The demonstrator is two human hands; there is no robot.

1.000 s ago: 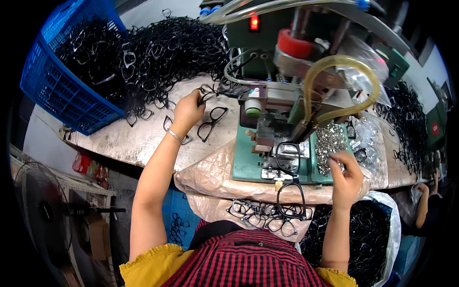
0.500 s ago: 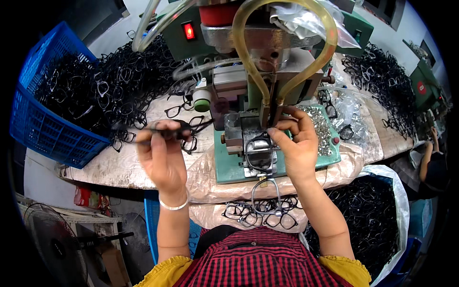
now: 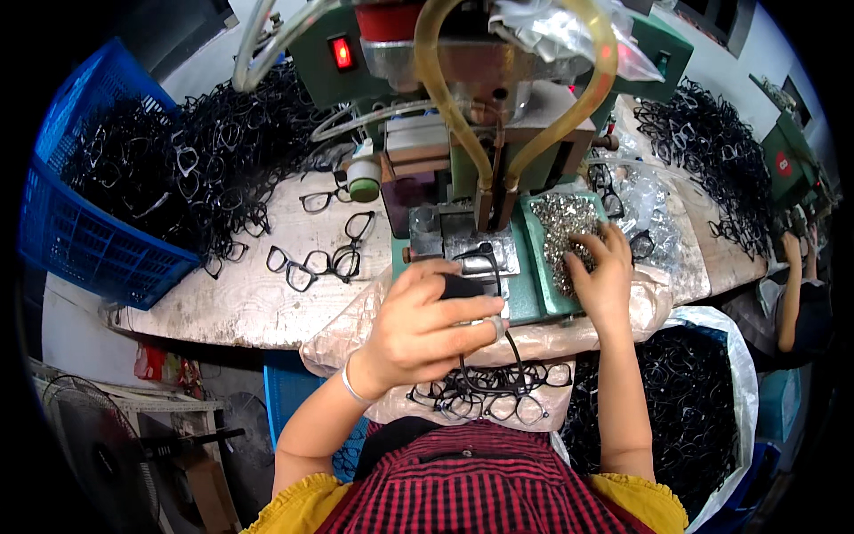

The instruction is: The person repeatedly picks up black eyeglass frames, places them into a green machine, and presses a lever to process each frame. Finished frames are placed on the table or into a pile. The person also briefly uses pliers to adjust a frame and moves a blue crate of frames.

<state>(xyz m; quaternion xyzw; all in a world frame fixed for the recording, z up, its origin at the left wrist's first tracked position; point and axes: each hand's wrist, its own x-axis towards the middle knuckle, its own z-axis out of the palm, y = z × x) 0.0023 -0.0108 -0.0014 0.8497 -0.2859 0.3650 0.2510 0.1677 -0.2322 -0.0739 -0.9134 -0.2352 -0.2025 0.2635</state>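
Observation:
My left hand (image 3: 431, 325) is closed on a black eyeglass frame (image 3: 491, 265) at the front of the machine's metal fixture (image 3: 436, 245). One rim of that frame lies over the fixture, and a second dark rim loops below my fingers; part is hidden by the hand. My right hand (image 3: 605, 280) reaches into a green tray (image 3: 532, 233) of small shiny metal parts (image 3: 559, 218). Its fingers are curled but apart, their tips among the parts, and I cannot make out a part held between them. The machine's head (image 3: 495, 200) with two yellowish hoses stands just above the fixture.
Several black frames (image 3: 301, 274) lie on the table left of the machine. A blue crate (image 3: 107, 258) and piles of frames stand at far left. More frames (image 3: 525, 408) rest near my lap, beside a white sack (image 3: 743, 392) of frames. Another person's arm (image 3: 788, 303) shows at right.
My left hand has moved right from beside the table's frames to the fixture with its dark frame. My right hand has left the machine head for the tray of metal parts.

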